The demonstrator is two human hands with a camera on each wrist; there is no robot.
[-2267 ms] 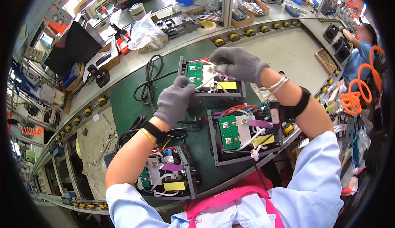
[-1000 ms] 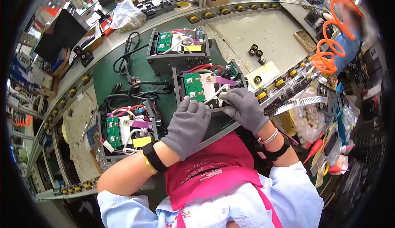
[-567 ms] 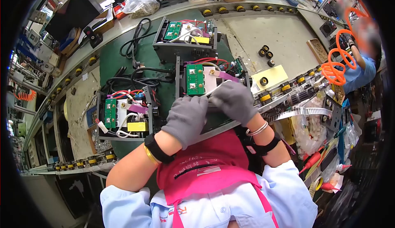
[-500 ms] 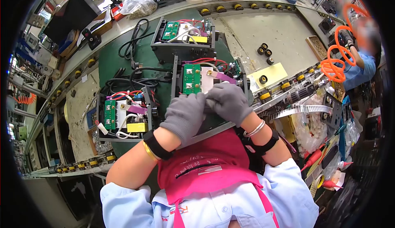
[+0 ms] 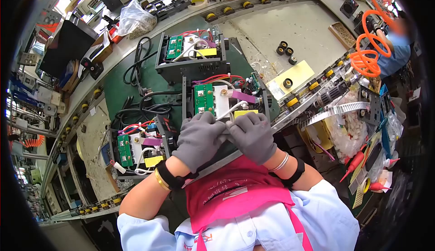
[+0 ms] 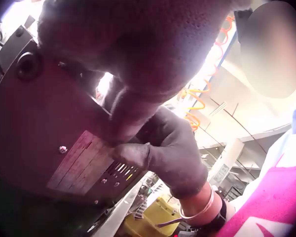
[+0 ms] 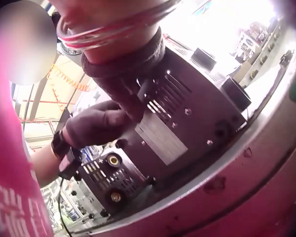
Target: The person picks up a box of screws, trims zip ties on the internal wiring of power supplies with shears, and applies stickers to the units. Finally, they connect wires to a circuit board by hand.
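Both grey-gloved hands are at the near side of the middle open-topped black unit (image 5: 203, 98). The left hand (image 5: 199, 138) curls its fingers over the top edge, and the right hand (image 5: 252, 137) grips that edge beside it. Low on the outer panel (image 6: 34, 118) sits a pale rectangular label (image 6: 79, 163), with the right hand's thumb (image 6: 133, 154) at its upper end. From the right wrist view the label (image 7: 163, 138) lies flat on the panel, below the fingers of the right hand (image 7: 123, 84); the left hand (image 7: 96, 123) is beyond it.
Similar units stand behind (image 5: 195, 69) and at left (image 5: 136, 151). Black cables (image 5: 140, 63) lie on the green mat (image 5: 115, 85). Small black rollers (image 5: 285, 48) and a yellow sheet (image 5: 294, 79) are at right, near a roller rail. Orange coiled hose (image 5: 364, 63) hangs at far right.
The hands have moved from the middle unit's interior area to its near edge and slightly apart, uncovering white cables and a yellow block. The head view has shifted.
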